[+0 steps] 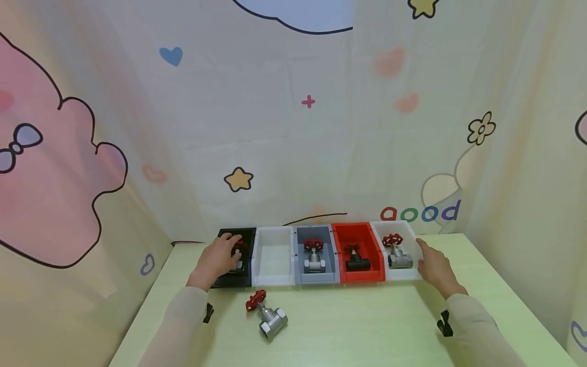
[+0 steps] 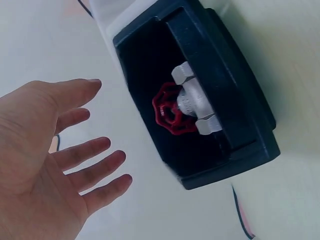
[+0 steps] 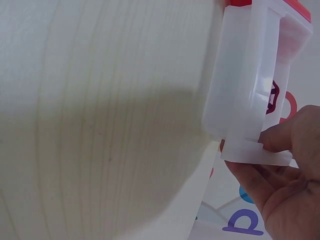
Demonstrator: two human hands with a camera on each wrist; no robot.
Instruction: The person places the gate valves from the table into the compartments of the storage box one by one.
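My left hand (image 1: 219, 259) is over the black bin (image 1: 231, 282) at the row's left end. In the left wrist view its fingers are spread and hold nothing, apart from the gate valve (image 2: 196, 100) with a red handwheel inside that bin. At the row's right end, my right hand (image 1: 437, 267) pinches the side wall of a translucent white bin (image 3: 235, 75) between thumb and fingers. A metal valve (image 1: 400, 259) with a red handwheel lies in that bin. Another metal valve (image 1: 273, 322) lies on the table in front of the row.
Between the end bins stand a white bin (image 1: 274, 280), a grey bin (image 1: 317, 279) holding a metal valve (image 1: 314, 262), and a red bin (image 1: 362, 277) holding a black-bodied valve (image 1: 357, 262). A printed curtain (image 1: 284, 127) hangs behind the table (image 1: 357, 326).
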